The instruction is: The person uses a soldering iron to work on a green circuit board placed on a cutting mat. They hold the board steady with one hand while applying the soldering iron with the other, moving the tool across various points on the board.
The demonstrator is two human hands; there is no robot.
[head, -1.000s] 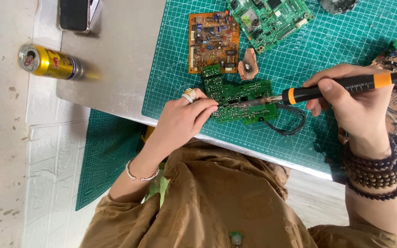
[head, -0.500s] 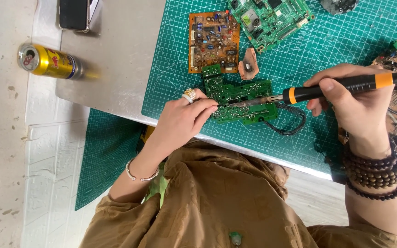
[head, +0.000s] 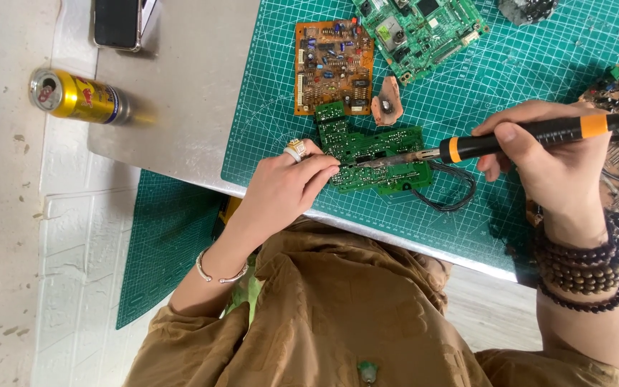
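- Nothing had shifted noticeably since the earlier frames; both hands kept their places over the green cutting mat (head: 539,72).
- Right hand (head: 549,161) stayed wrapped around the soldering iron (head: 517,137), tip on the green circuit board (head: 374,154).
- Left hand (head: 288,188) pinched fingertips together at that board's left edge, steadying it.

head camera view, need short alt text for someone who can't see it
Seen from above, a right hand holds a black and orange soldering iron with its tip on a green circuit board, which the left hand steadies on a green cutting mat. An orange circuit board and a yellow can lie nearby.
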